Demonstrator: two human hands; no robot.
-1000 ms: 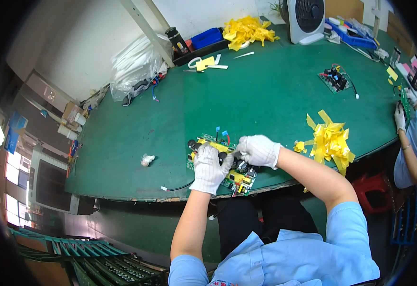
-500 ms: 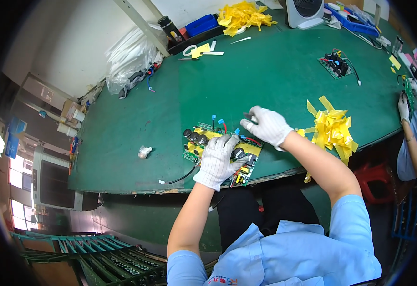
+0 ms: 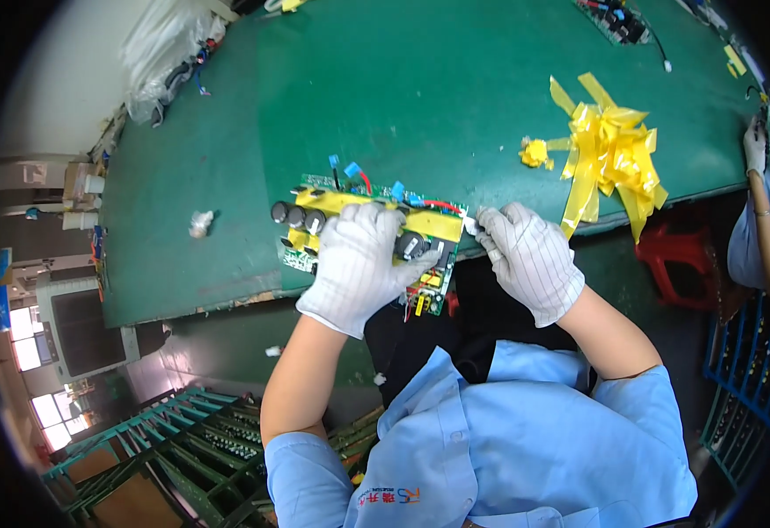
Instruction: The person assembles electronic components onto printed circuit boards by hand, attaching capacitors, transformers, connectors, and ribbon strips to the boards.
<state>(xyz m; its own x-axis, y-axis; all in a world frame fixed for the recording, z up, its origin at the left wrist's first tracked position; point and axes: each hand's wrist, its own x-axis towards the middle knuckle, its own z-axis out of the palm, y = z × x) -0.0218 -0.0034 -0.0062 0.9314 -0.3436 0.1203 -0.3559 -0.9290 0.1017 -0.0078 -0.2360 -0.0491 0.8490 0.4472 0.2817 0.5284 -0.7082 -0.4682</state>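
Observation:
A green circuit board (image 3: pixel 341 211) with black capacitors, blue parts and a strip of yellow tape lies at the near edge of the green table (image 3: pixel 403 97). My left hand (image 3: pixel 359 264), in a white glove, presses down on the board's middle and grips it. At the board's right end my gloved right hand (image 3: pixel 530 255) pinches a small white piece. A pile of yellow tape strips (image 3: pixel 609 150) lies just right of my right hand.
A small crumpled yellow wad (image 3: pixel 535 154) sits by the tape pile and a white scrap (image 3: pixel 200 222) lies left of the board. Another circuit board (image 3: pixel 618 19) lies far back. A co-worker's gloved hand (image 3: pixel 755 145) works at the right edge. Green racks (image 3: pixel 191 440) stand below left.
The view has tilted down and closer. My right hand moved from the board's far edge to its right end. The left hand stays on the board.

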